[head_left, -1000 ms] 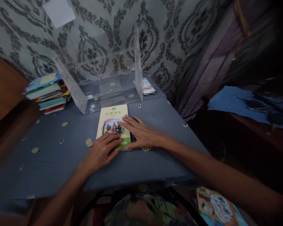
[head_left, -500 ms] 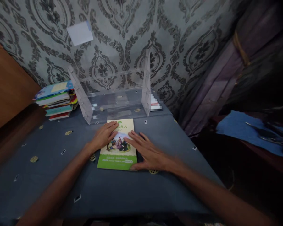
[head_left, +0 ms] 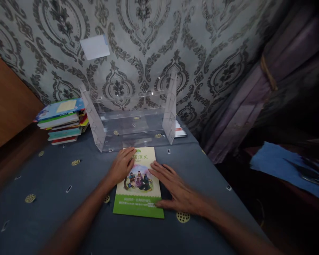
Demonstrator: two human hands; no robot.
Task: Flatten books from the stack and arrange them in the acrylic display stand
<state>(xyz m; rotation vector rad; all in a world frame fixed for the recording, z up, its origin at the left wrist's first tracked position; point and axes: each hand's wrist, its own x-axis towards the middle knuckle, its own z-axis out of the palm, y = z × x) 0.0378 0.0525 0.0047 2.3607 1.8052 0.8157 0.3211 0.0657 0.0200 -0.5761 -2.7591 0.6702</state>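
Observation:
A closed book [head_left: 140, 191] with a cream and green illustrated cover lies flat on the table, its bottom edge toward me. My left hand [head_left: 122, 163] rests on the upper left part of the cover, fingers stretched out over the start of the title. Along the book's right side lies my right hand [head_left: 177, 187], open, with fingertips and thumb on the cover's edge. Just beyond the book stands a clear plastic rack [head_left: 133, 115] with two upright side panels.
To the left of the rack is a stack of books [head_left: 62, 122]. A dark blue patterned cloth covers the table [head_left: 202, 233]. Wallpaper with a white card [head_left: 95, 47] rises behind. At right hang a purple curtain [head_left: 244, 106] and, lower, a blue cloth [head_left: 279, 166].
The view has tilted up, so the table and everything on it sit lower in the picture. Both hands stay on the book, in nearly the same places.

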